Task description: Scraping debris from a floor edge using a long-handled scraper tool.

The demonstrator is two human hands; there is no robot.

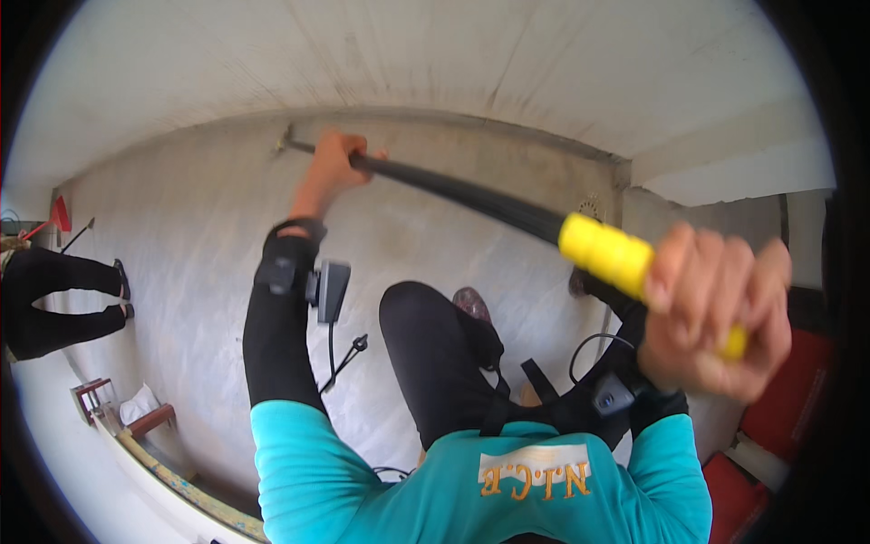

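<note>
A long black pole (462,192) with a yellow grip (601,251) runs slantwise across the view, above the grey floor. My right hand (717,313) is closed around the yellow grip, close to the camera and somewhat blurred. Farther along, my left hand (340,160) holds the black shaft near its far part. The pole's small head (284,141) is down by the foot of the wall; its kind is too blurred to tell. Devices are strapped to both of my forearms, with cables hanging from them.
A pale wall (421,54) with dark streaks rises in front. At the left stands another person in black trousers (68,292), near a red dustpan (61,214). Red seats (788,394) are at the right. A wooden frame (153,420) with a white bag (139,406) lies lower left.
</note>
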